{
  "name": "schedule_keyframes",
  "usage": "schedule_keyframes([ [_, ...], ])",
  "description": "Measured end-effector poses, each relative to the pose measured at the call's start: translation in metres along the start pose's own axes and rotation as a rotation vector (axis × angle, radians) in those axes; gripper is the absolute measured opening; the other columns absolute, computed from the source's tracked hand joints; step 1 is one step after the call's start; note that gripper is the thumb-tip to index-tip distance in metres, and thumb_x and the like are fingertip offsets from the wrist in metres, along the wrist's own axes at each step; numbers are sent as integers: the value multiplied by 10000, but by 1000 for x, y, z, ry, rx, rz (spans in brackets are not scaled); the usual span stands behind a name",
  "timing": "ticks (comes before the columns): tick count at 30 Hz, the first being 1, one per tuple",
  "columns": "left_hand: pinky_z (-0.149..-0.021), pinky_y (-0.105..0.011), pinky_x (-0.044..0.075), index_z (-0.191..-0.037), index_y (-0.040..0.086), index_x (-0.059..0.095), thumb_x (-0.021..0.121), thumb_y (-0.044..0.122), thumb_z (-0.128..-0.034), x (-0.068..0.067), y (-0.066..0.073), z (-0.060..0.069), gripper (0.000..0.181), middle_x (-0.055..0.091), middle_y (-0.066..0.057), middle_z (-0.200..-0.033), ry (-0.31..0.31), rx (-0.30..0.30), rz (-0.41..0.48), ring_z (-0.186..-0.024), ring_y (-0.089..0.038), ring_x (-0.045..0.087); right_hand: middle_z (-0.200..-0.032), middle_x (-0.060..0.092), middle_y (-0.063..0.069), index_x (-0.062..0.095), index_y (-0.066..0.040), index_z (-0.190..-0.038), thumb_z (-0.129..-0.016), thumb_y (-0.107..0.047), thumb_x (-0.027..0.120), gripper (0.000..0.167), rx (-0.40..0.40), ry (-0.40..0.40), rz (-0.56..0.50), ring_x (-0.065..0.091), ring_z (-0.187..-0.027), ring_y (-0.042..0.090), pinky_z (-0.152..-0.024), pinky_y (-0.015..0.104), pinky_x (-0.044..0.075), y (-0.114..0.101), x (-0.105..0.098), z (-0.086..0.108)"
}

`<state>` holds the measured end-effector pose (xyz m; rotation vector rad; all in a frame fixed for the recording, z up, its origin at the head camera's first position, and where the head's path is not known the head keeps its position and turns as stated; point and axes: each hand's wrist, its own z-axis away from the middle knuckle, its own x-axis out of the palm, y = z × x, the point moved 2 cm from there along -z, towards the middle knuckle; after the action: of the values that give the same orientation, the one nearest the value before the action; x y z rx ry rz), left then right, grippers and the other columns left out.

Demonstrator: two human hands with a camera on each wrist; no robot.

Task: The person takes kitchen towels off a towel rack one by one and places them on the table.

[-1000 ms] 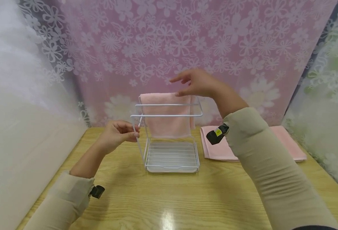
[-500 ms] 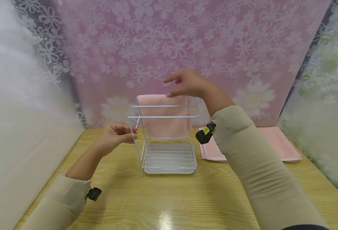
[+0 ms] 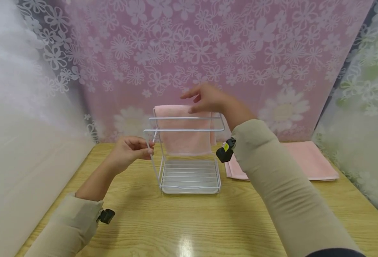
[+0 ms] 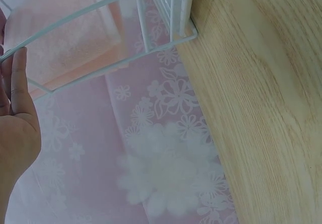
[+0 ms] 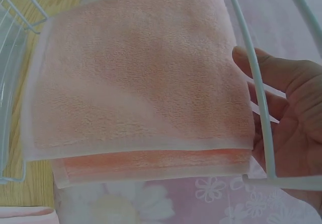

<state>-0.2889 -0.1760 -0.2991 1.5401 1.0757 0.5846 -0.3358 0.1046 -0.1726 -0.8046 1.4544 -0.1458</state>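
A white wire rack (image 3: 185,130) stands upright on the table, with a pink towel (image 3: 184,137) draped over its rearmost top bar. My left hand (image 3: 128,151) pinches the rack's left side wire between thumb and fingers; the left wrist view shows its fingers (image 4: 19,83) at that wire. Above the towel's right half, my right hand (image 3: 208,98) has its fingers extended, the thumb lowest at the towel's top edge. In the right wrist view the thumb (image 5: 266,68) lies beside the towel's folded edge, and the other fingers are partly hidden behind a rack bar and the towel.
A second pink towel (image 3: 308,160) lies folded on the wooden table (image 3: 144,225) to the right, partly covered by the right sleeve. The rack has a slatted base with a pale tray (image 3: 190,191). A pink flowered curtain (image 3: 176,46) hangs close behind.
My right hand has moved a little left and slightly down toward the towel's top edge. The left hand keeps its grip on the rack. The view has shifted slightly.
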Motion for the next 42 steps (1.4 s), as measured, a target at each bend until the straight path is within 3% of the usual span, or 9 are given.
schedule_keyframes([
  [4,-790,-381,607,-854,16,719,693,-29,-883,0,1,0,59,723,-20,-968,1,-8,-6,-871,-225,701,-1336,571,43,655,-212,-1305,-879,-158,745,439,-2,-4,26,551,-1144,241,-951,380,532,-1,4,-3],
  [11,-781,-380,609,-860,10,720,691,-41,-879,-1,-1,-1,62,722,-19,-965,1,1,-3,-848,-201,702,-1148,677,92,702,-103,-1225,-856,-46,715,373,-115,-4,78,611,-996,233,-899,346,532,-2,11,-10],
  [17,-782,-388,609,-890,-69,694,694,-36,-879,0,1,0,35,720,-19,-971,4,2,-18,-857,-217,702,-1069,692,67,719,-103,-1193,-877,-67,704,319,-77,12,88,601,-949,210,-886,330,535,-2,13,-11],
  [25,-783,-384,609,-892,-88,687,694,-33,-880,0,0,-1,56,720,-23,-977,4,3,-22,-886,-246,701,-1029,726,66,764,-82,-1090,-862,-53,729,232,-72,90,85,643,-936,187,-866,328,552,-3,10,-10],
  [30,-781,-385,609,-871,-30,710,677,-44,-891,-2,-1,-1,41,723,-28,-973,-1,9,-12,-873,-220,703,-1033,731,73,772,-74,-1062,-852,-62,743,212,-69,136,87,649,-944,176,-835,312,558,-5,6,-11],
  [38,-783,-379,609,-885,-52,701,690,-15,-891,-1,1,-1,39,721,-28,-972,4,0,-7,-865,-231,701,-1007,722,106,768,-45,-1030,-860,-42,721,176,-70,263,19,625,-906,208,-804,318,544,-11,-11,-4],
  [42,-779,-380,610,-891,-64,702,687,-36,-885,-1,1,0,32,723,-23,-966,5,-3,-1,-844,-190,703,-1014,706,70,760,-70,-1029,-885,-69,694,159,-73,287,7,615,-921,199,-821,318,542,-12,-19,2],
])
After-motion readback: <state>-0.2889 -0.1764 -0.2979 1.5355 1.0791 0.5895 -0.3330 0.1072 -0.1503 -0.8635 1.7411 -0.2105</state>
